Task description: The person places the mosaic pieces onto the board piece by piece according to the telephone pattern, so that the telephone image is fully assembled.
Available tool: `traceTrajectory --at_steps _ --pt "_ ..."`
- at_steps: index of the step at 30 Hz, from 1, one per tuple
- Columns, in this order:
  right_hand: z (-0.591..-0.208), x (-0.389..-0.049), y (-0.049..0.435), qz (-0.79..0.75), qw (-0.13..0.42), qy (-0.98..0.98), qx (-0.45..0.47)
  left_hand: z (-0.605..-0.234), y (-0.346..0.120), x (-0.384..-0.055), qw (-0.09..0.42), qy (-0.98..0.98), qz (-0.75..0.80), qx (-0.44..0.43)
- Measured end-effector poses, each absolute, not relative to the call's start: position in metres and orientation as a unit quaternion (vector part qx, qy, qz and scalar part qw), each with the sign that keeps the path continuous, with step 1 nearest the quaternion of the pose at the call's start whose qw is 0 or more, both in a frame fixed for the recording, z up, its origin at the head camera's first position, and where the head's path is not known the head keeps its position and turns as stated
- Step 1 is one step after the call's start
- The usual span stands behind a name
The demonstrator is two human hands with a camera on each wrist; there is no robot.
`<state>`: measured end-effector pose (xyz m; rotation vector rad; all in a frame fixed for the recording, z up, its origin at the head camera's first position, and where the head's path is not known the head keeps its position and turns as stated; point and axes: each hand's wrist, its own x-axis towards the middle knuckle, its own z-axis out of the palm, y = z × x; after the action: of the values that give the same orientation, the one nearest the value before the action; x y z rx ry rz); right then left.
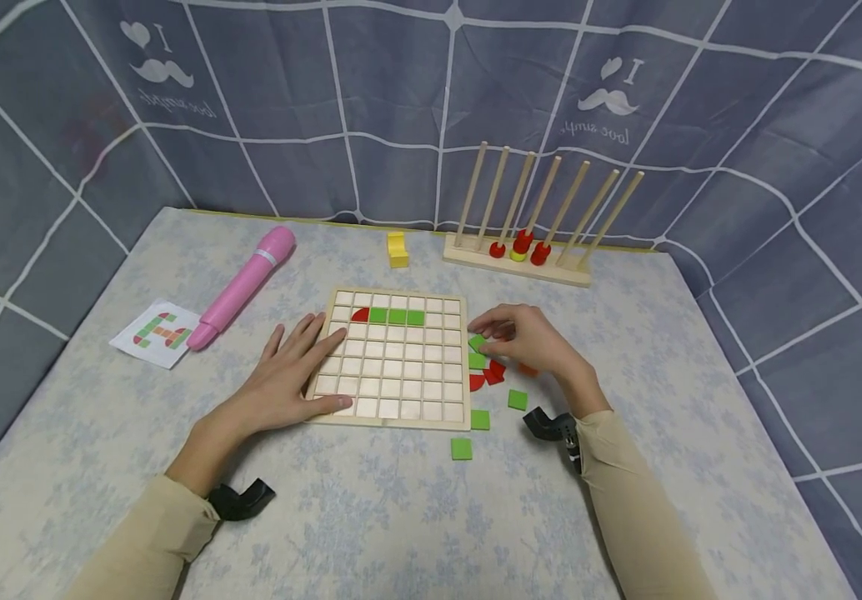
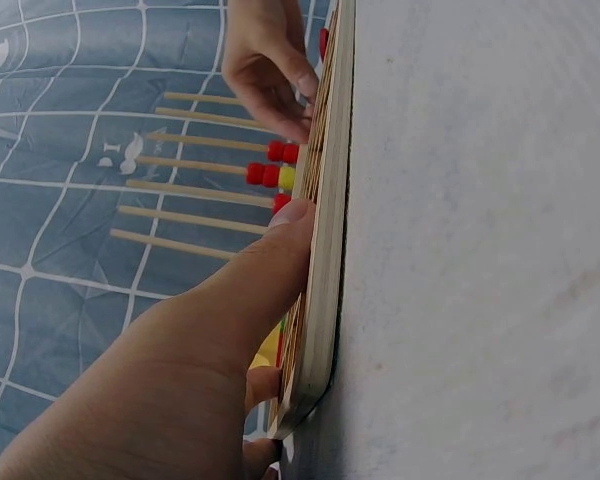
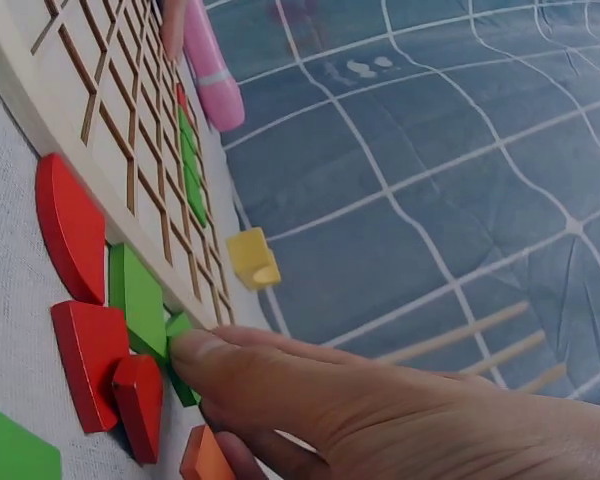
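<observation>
A wooden grid board (image 1: 392, 423) lies flat, with a red quarter-round tile (image 1: 360, 314) and a row of three green square tiles (image 1: 397, 317) near its top. My left hand (image 1: 281, 387) rests spread over the board's left edge, the thumb on its lower left corner. To the board's right, my right hand (image 1: 528, 337) pinches a tilted green square tile (image 3: 184, 360) between thumb and fingers; the fingertips behind it are partly hidden. Beside it are another green tile (image 3: 138, 298), several red pieces (image 3: 72, 225) and an orange piece (image 3: 206, 456).
More green tiles (image 1: 461, 449) lie nearer me. Behind the board stand a yellow block (image 1: 397, 250) and a wooden peg rack (image 1: 468, 254) with red and yellow beads. At left are a pink cylindrical stick (image 1: 239, 292) and a pattern card (image 1: 153, 333). A blue curtain (image 1: 393, 92) encloses the table.
</observation>
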<state>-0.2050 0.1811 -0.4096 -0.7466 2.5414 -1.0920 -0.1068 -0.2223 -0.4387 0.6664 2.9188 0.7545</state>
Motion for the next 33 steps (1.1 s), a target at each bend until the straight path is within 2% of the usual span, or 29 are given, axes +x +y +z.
traceTrajectory --at_steps 6,15,28,33 --pt "-0.414 -0.209 0.189 -0.378 0.135 0.873 -0.277 -0.437 -0.222 -0.106 0.031 0.945 0.243 0.215" --pt "-0.428 -0.213 0.196 -0.399 0.066 0.880 -0.249 -0.437 -0.223 -0.106 0.037 0.947 0.240 0.211" --pt "-0.431 -0.192 0.138 -0.407 0.017 0.869 -0.281 -0.440 -0.224 -0.105 0.034 0.946 0.242 0.210" --pt "-0.439 -0.188 0.128 -0.406 -0.023 0.873 -0.271 -0.439 -0.223 -0.106 0.035 0.947 0.241 0.212"
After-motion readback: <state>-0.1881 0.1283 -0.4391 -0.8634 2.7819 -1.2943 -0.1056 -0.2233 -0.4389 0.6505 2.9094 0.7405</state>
